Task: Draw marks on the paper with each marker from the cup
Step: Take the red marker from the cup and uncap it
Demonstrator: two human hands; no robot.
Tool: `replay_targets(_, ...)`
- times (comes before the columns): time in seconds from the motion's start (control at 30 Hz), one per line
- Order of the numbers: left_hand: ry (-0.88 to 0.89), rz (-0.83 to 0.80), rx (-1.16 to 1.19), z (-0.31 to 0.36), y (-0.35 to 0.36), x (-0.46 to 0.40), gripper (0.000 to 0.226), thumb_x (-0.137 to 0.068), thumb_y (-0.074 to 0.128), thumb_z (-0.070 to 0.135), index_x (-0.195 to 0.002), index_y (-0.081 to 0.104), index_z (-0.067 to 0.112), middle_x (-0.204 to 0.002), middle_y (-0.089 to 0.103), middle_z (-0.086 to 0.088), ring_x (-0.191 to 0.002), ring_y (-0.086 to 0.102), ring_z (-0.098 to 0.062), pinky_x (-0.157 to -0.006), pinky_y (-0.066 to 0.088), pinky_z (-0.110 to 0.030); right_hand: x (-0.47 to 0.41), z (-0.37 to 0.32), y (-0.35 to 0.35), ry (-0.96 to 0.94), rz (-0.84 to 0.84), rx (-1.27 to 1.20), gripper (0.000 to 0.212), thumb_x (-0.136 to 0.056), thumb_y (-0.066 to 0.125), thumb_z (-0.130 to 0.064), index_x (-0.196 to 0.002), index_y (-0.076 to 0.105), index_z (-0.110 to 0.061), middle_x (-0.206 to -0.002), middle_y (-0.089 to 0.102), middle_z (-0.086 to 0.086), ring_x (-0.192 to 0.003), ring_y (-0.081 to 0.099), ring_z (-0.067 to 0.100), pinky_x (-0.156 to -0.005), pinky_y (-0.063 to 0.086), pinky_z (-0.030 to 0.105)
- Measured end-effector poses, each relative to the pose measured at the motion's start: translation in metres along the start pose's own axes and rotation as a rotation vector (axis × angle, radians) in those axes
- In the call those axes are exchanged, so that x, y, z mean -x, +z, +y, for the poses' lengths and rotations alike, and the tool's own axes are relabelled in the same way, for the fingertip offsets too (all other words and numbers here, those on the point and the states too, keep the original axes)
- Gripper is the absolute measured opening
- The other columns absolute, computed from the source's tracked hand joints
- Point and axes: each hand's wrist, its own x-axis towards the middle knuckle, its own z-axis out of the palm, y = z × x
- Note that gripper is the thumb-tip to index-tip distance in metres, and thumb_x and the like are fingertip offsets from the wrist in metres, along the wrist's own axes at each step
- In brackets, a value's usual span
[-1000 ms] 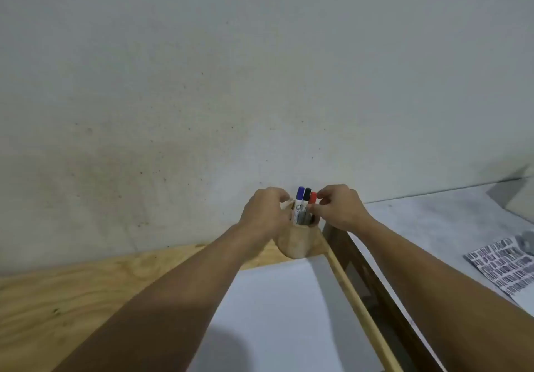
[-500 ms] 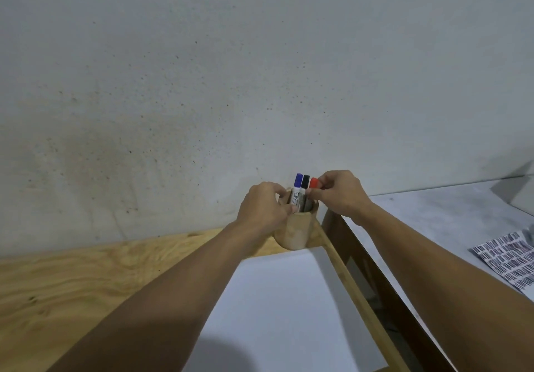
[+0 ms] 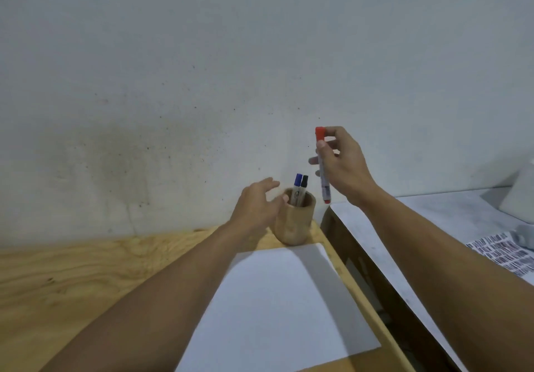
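A wooden cup stands at the far right corner of the plywood table, against the wall. Two markers stick out of it, one with a blue cap and one with a black cap. My right hand holds a red-capped marker upright in the air, above and to the right of the cup. My left hand rests beside the cup's left rim with its fingers spread, thumb touching the rim. A white sheet of paper lies flat in front of the cup.
A grey wall rises directly behind the table. To the right, past a narrow gap, is a lower grey surface with a printed sheet and a pale object at its far edge.
My right hand has pulled the red marker up out of the cup and lifted it to the right. My left hand has loosened from the cup and opened its fingers.
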Motion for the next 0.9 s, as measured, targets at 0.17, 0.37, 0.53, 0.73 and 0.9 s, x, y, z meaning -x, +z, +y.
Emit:
replay_targets(0.17,-0.001,0.125,0.245,0.017,-0.048,0.016,0.028,-0.082,0.070,0.018,-0.109,0.068,0.010,-0.107,0.071,-0.007,-0.092,0.065,-0.014,-0.088,0.053,-0.032,0.022,-0.020,0.008,-0.065,-0.181,0.106,0.029,-0.098,0.055,-0.028,-0.124,0.064,-0.022,-0.092,0.066,0.008,-0.067,0.064,0.015,-0.064,0.056,0.030)
replay_targets(0.37,0.090,0.072,0.240,0.003,-0.089,0.055,0.035,-0.081,0.067,0.001,-0.113,0.066,0.013,-0.102,0.071,-0.005,-0.084,0.067,-0.018,-0.085,0.058,-0.040,0.054,-0.032,0.034,-0.001,-0.475,0.200,0.016,-0.085,0.070,-0.012,-0.098,0.078,-0.010,-0.081,0.076,0.009,-0.067,0.065,0.012,-0.070,0.057,0.032)
replay_targets(0.53,0.081,0.051,0.093,-0.027,-0.103,0.081,0.031,-0.079,0.069,0.005,-0.106,0.071,0.021,-0.099,0.073,-0.003,-0.089,0.067,-0.019,-0.089,0.055,-0.042,0.073,-0.044,0.056,-0.006,-0.649,0.196,0.015,-0.088,0.070,-0.013,-0.099,0.077,-0.006,-0.082,0.077,0.008,-0.073,0.073,0.014,-0.070,0.058,0.030)
replay_targets(0.73,0.072,0.048,0.020,-0.040,-0.106,0.100,0.015,-0.081,0.069,0.010,-0.094,0.074,0.014,-0.079,0.069,0.003,-0.070,0.062,-0.012,-0.075,0.053,-0.032,0.090,-0.050,0.075,-0.017,-0.798,0.228,0.022,-0.093,0.063,-0.026,-0.100,0.077,-0.010,-0.078,0.075,-0.005,-0.062,0.062,0.003,-0.053,0.047,0.019)
replay_targets(0.9,0.016,0.030,0.010,-0.048,-0.108,0.106,0.016,-0.084,0.060,0.005,-0.085,0.075,0.012,-0.081,0.071,-0.008,-0.064,0.062,-0.012,-0.064,0.055,-0.021,0.101,-0.046,0.088,-0.101,-0.762,0.302,0.019,-0.093,0.064,-0.025,-0.090,0.077,-0.012,-0.051,0.062,-0.016,-0.053,0.054,0.002,-0.051,0.043,0.012)
